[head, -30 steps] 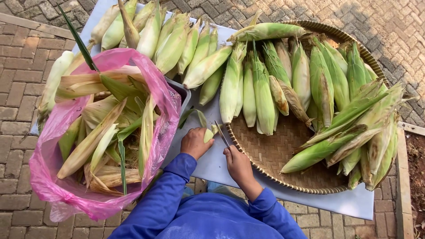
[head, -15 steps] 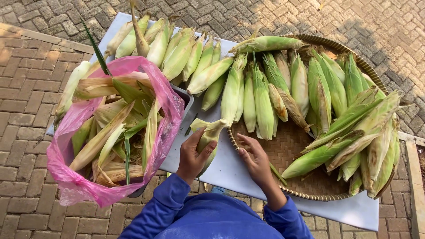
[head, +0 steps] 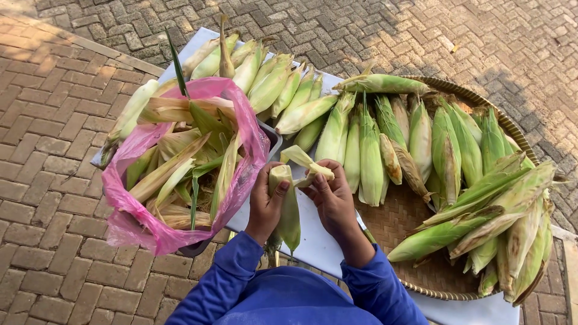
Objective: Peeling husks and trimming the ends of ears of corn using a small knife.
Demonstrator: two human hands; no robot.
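Observation:
My left hand point(head: 265, 203) grips an ear of corn point(head: 288, 207) held upright in front of me, thumb on its pale green husk. My right hand point(head: 333, 195) pinches a husk leaf point(head: 304, 161) peeled outward from the ear's top. Both arms wear blue sleeves. The ear hangs over the white board point(head: 313, 238), between the pink bag and the woven tray.
A pink plastic bag point(head: 244, 129) lining a bin holds several stripped husks at left. Several ears of corn point(head: 283, 90) lie in a row on the board. A round woven tray point(head: 397, 219) at right holds more ears. Brick paving surrounds everything.
My hands have lifted the ear upright and closer together. The right hand has pulled a husk leaf away from the top. The camera view has shifted slightly.

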